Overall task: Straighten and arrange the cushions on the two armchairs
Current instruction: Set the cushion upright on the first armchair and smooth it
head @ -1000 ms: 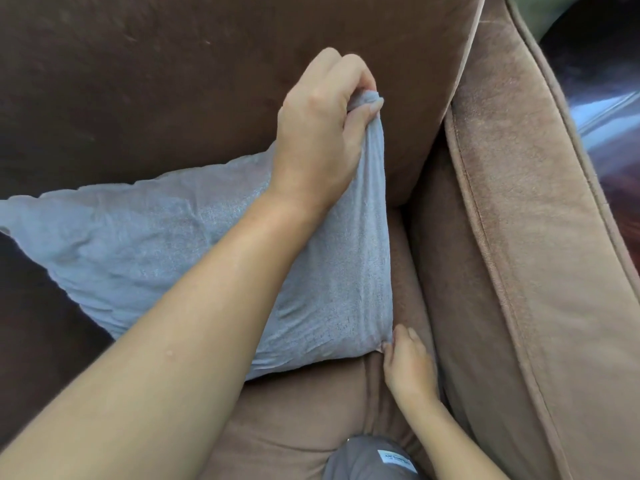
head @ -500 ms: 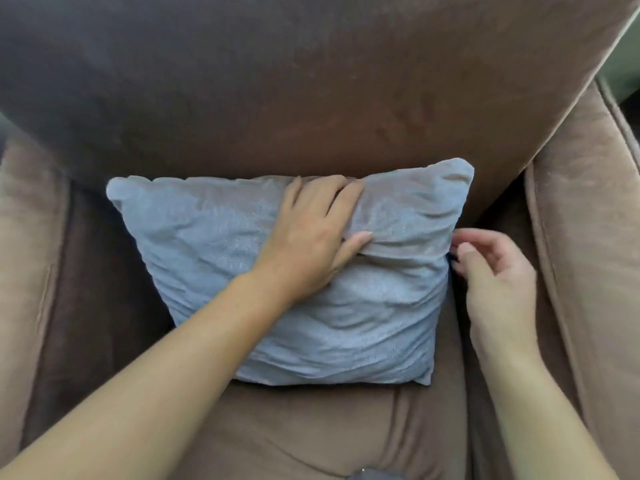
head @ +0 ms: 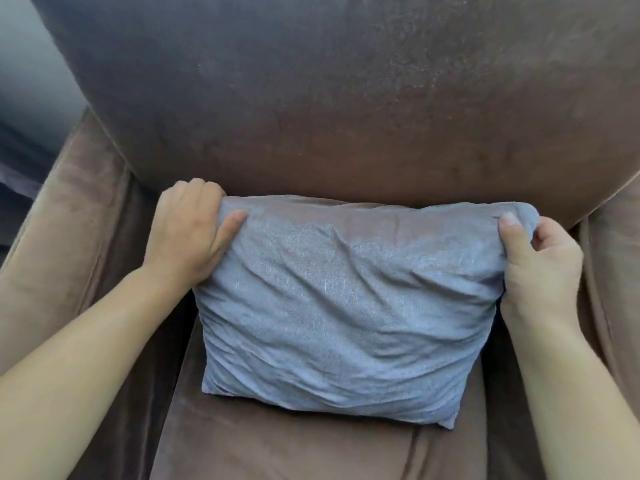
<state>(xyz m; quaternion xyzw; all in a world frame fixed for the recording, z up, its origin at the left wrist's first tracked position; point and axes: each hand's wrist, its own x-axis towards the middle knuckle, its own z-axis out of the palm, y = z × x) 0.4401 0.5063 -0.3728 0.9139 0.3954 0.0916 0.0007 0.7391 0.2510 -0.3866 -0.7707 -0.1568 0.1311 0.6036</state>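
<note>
A wrinkled grey cushion (head: 346, 306) stands on the seat of a brown armchair (head: 329, 116), leaning against its large back cushion. My left hand (head: 187, 237) grips the cushion's upper left corner, thumb on the front. At the upper right corner my right hand (head: 543, 261) pinches the fabric in the same way. The cushion's lower edge rests on the seat (head: 277, 441), roughly in the middle between the armrests.
The padded left armrest (head: 59, 244) and right armrest (head: 620, 258) flank the seat. Beyond the left armrest is a dim, blurred area of the room (head: 24, 133).
My left hand has moved from the middle of the cushion's top to its upper left corner. My right hand has taken hold of the upper right corner. The cushion now sits squarer and more central.
</note>
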